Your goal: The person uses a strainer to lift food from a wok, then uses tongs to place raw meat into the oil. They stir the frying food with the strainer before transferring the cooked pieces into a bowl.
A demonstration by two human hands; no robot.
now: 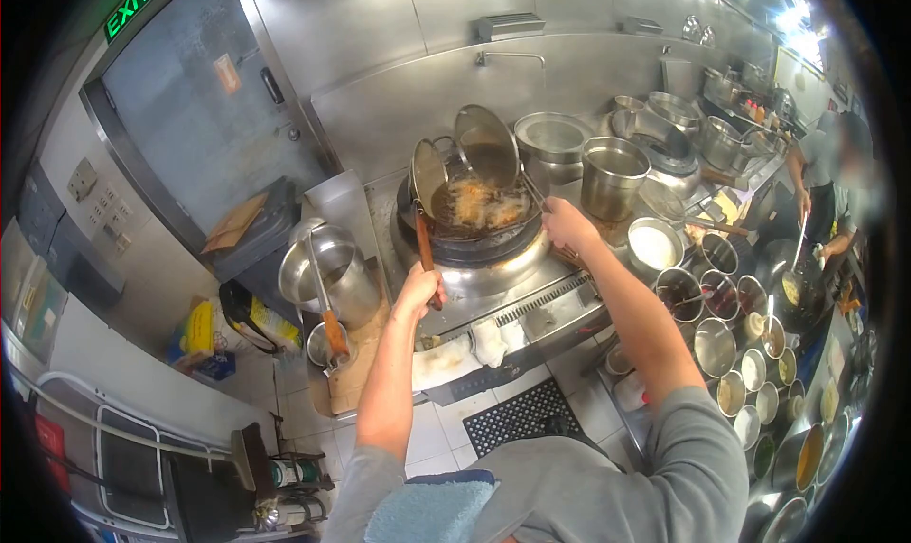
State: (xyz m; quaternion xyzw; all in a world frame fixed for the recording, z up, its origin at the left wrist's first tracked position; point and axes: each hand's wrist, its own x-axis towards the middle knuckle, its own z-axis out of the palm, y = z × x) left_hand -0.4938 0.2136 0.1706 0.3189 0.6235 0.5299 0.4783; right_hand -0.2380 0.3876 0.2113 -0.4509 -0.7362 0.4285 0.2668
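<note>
In the head view, our left hand (418, 289) grips a wooden handle (424, 241); our right hand (567, 225) closes around something thin at the right edge of the wok (493, 232), where golden food (484, 204) lies. Open room separates our hands, behind the front-edge cloth (489, 342).

Short grey sleeves (697, 456) — with a fuzzy light-blue cloth (433, 511), dark-blue edged, over the chest.

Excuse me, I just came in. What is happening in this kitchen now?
The person's left hand holds a wooden handle that reaches the wok; the right hand is closed on something at its right edge. Golden food lies in the wok. Farther right, another person holds a utensil over a second wok.
</note>
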